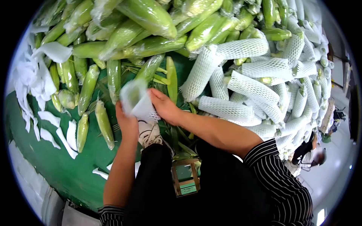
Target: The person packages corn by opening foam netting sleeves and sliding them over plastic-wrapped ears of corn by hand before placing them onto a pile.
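Between my two hands is a white foam net sleeve, blurred a little, its wide mouth facing up at me. My left hand is closed on the sleeve's left side. From the right, my right hand grips its other side. Just beyond the sleeve lies a film-wrapped ear of corn; whether it touches the sleeve I cannot tell. Another wrapped ear of corn lies beyond my left hand, and a green husk leaf beyond my right.
A heap of film-wrapped corn rises ahead. To the right are piled ears in foam net sleeves. White foam scraps lie at left on the green floor. A small stool is below me; another person is at far right.
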Demonstrator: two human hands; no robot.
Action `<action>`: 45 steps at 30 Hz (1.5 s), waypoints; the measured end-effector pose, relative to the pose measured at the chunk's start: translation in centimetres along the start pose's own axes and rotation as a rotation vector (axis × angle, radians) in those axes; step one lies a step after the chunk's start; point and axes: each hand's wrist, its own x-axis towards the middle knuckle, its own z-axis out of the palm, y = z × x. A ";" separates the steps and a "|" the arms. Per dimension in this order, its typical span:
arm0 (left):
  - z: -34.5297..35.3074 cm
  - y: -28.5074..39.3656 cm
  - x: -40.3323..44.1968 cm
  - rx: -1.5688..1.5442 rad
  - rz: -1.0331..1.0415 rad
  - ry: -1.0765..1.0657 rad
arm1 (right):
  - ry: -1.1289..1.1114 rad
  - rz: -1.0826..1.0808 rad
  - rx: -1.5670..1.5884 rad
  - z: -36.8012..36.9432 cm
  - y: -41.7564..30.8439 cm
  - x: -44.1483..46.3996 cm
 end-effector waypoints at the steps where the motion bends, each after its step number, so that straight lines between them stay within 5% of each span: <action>1: 0.3 2.6 -1.0 -0.037 -0.071 -0.082 | 0.103 0.070 0.149 0.6 -1.9 -1.8; 3: 1.1 7.2 -2.4 -0.104 -0.211 -0.239 | 0.178 0.204 0.477 -2.2 -5.0 -5.0; 4: 2.0 10.0 -2.7 -0.265 -0.133 -0.429 | -0.099 0.107 0.599 -5.6 -5.6 -6.1; 6: 3.7 14.2 -3.7 -0.599 0.038 -0.772 | -0.013 -0.001 0.710 -7.8 -8.5 -8.9; 8: 1.6 11.1 -2.5 -0.060 0.314 -0.600 | 0.088 0.000 0.988 -9.1 -9.8 -10.8; 9: -1.0 7.4 -2.0 0.278 0.391 -0.444 | 0.196 0.101 0.855 -9.3 -9.2 -11.2; 11: -5.5 2.4 -4.1 0.136 -0.033 0.222 | 0.400 0.306 0.604 -9.2 -6.6 -11.8; 12: -11.0 -3.8 -5.8 0.338 -0.079 0.367 | 0.326 0.387 0.453 -8.3 -6.2 -11.8; 14: -18.0 -7.3 -11.4 0.995 -0.070 0.341 | 0.187 0.540 0.130 -6.0 -6.3 -11.7; 16: -22.1 -8.9 -17.4 1.215 -0.081 -0.067 | 0.015 0.530 -0.032 -4.5 -6.0 -10.5; 18: -22.6 -9.1 -20.8 1.173 -0.008 -0.271 | -0.041 0.439 -0.175 -3.8 -6.0 -9.3; 23: -23.8 -8.3 -18.8 0.981 -0.112 -0.199 | -0.325 0.311 -0.495 1.1 -9.3 -9.7; 25: -22.2 -5.2 -16.6 0.590 -0.076 -0.008 | -0.458 0.350 -0.746 2.9 -12.4 -10.5; 27: -20.2 1.3 -14.5 -0.072 -0.342 0.011 | -0.521 0.331 -0.932 6.3 -15.2 -10.6; 28: -19.0 3.0 -13.7 -0.013 -0.128 -0.020 | -0.530 0.308 -1.006 7.9 -15.8 -10.5; 31: -15.5 6.0 -12.2 -0.416 -0.062 -0.161 | -0.647 -0.148 -1.005 13.9 -11.4 -8.3; 32: -14.5 5.9 -11.3 -0.496 0.052 -0.196 | -0.685 -0.088 -1.033 15.6 -10.0 -7.3; 34: -13.4 5.1 -10.0 -0.754 -0.026 -0.117 | -0.691 -0.576 -1.120 17.4 -5.1 -4.8; 36: -13.9 5.1 -8.9 -0.980 -0.412 0.039 | -0.366 -0.195 -0.611 18.2 -0.7 -4.5; 37: -14.8 4.6 -8.9 -1.009 -0.444 -0.014 | -0.175 -0.066 -0.323 19.0 1.0 -4.7; 39: -15.3 4.9 -8.5 -1.041 -0.572 -0.003 | -0.132 -0.061 -0.381 18.7 3.5 -4.7; 42: -13.3 1.0 -8.9 -0.820 -0.372 0.270 | -0.045 -0.067 -0.382 18.3 5.1 -4.0; 44: -13.6 -0.5 -8.6 -0.255 -0.134 0.244 | 0.008 -0.131 -0.346 18.3 5.8 -3.2; 45: -13.6 -0.8 -8.7 -0.427 -0.222 0.257 | 0.013 -0.112 -0.278 18.6 5.7 -2.9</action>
